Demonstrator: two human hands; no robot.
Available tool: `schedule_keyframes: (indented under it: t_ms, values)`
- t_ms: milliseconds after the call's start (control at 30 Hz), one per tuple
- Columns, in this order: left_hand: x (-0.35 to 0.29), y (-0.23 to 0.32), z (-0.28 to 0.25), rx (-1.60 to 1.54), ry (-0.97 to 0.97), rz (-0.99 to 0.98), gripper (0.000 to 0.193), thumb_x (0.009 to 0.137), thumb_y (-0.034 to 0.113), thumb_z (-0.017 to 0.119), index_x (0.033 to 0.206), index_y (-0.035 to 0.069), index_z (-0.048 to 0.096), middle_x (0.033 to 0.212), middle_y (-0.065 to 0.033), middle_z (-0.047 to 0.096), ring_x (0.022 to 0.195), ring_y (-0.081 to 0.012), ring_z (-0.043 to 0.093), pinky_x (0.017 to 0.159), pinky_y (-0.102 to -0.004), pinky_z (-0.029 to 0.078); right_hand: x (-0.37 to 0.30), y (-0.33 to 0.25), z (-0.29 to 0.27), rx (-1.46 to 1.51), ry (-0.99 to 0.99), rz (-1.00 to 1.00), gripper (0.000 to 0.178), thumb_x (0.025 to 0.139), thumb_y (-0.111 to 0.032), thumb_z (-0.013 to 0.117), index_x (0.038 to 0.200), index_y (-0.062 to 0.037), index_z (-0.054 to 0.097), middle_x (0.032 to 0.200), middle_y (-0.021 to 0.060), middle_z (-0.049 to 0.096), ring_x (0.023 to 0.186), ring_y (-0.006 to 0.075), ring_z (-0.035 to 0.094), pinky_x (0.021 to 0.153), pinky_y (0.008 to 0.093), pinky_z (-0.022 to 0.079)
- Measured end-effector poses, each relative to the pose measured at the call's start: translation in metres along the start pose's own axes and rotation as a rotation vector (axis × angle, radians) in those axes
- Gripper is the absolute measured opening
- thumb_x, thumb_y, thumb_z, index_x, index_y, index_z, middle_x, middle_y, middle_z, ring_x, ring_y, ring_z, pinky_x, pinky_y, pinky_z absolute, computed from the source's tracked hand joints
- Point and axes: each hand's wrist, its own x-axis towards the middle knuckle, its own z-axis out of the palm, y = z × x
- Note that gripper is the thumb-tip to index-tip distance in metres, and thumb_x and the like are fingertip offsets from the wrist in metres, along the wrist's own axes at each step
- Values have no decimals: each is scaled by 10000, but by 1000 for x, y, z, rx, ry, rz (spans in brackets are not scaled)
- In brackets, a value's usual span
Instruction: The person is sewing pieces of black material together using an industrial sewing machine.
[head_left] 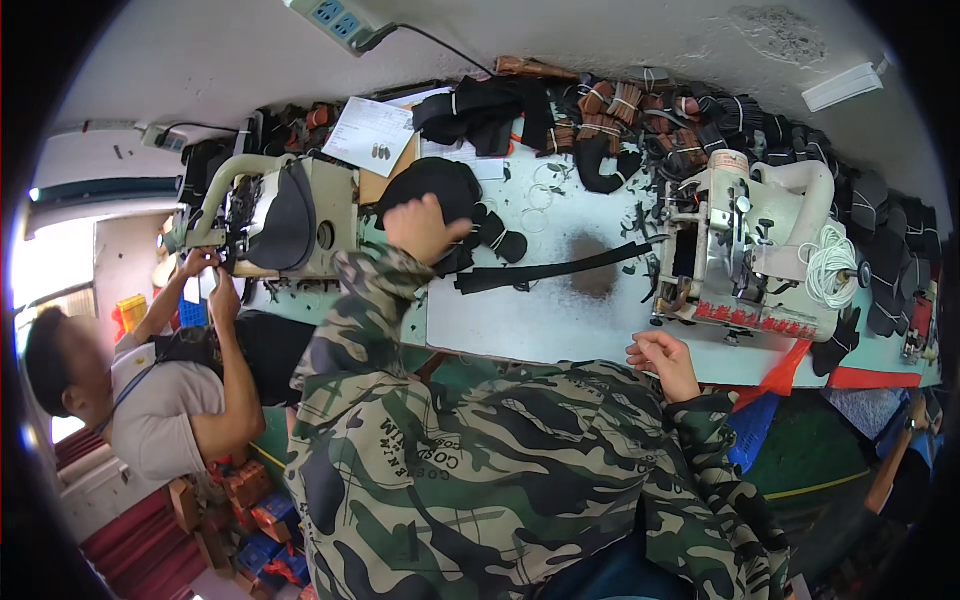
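Note:
My left hand point(425, 230) is over a pile of black fabric pieces point(440, 178) on the pale table, thumb stretched out to the right. Its fingers are apart, and no held thing shows; whether they touch the pile is hard to tell. Beside it lies a small tied black bundle point(502, 237). Nearer the table's front edge, my right hand point(667, 365) hovers with loosely bent fingers and nothing visible in them. A long black fabric strip point(555, 268) lies between the hands and the sewing machine point(745, 250) on the right, its far end close to that machine.
On the left, a co-worker point(175, 390) has both hands at another sewing machine point(290, 215). Tied brown and black bundles point(610, 110) line the wall. Papers point(370, 135) lie behind the fabric pile. White cord point(832, 268) hangs on the right machine; red cloth point(785, 375) drapes below it.

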Motion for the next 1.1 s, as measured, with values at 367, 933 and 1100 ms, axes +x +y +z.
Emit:
schedule_keyframes:
  t_ms: [367,933,1100]
  values:
    - [-26,-62,72,-678,78,-312,659,667,356,661,1185,15,438,1022,-196,581,926,-331,569,782,-389,454,12,0,10,-42,-99,8,210,863,-164,520,983,4,558,861,86,625,736,123,587,659,235,453]
    - [-17,-43,71,-435,229,-211,868,586,264,685,1319,74,261,1074,-232,463,969,-370,496,811,-407,431,13,28,-2,-8,-70,33,212,866,-185,522,987,-16,563,862,78,627,733,122,594,636,225,452]
    - [-27,-2,75,-172,626,35,583,666,242,650,1167,63,413,999,-172,509,948,-339,518,732,-412,458,12,26,-5,-20,-35,18,208,867,-188,521,987,-23,561,866,75,626,729,118,592,635,221,445]
